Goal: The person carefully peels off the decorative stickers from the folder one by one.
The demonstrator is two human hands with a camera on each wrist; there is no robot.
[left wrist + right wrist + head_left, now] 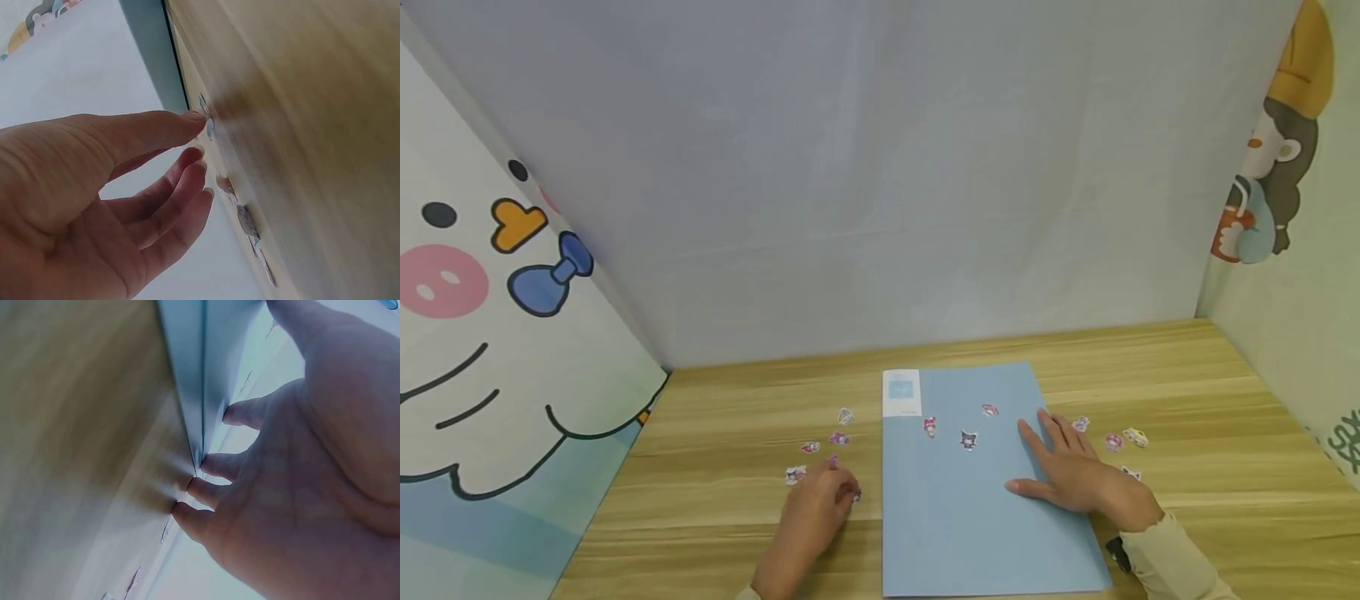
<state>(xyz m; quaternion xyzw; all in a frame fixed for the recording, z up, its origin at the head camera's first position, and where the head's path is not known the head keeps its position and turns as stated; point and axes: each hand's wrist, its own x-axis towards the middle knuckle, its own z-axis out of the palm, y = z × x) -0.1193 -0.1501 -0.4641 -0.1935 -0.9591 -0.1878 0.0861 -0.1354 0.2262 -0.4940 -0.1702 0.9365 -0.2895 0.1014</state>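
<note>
My left hand (822, 504) is low over the wood table, left of a blue folder (970, 517). Its thumb and index finger pinch a small cartoon sticker (209, 128), while the other fingers curve loosely. Part of that sticker is hidden by the fingertips. Several stickers lie around this hand, among them a red and white one (809, 447) and a purple one (838, 438). My right hand (1071, 475) is spread across the folder's right edge, some fingertips on the folder and others on the table. On the folder are a dark sticker (968, 440) and two pink ones (930, 427).
A white label (902, 405) is at the folder's upper left corner. Right of the right hand lie several more stickers (1114, 442). A black object (1117, 553) shows beside the right sleeve. Pale cloth (880, 208) hangs behind the table, with printed cloths at both sides.
</note>
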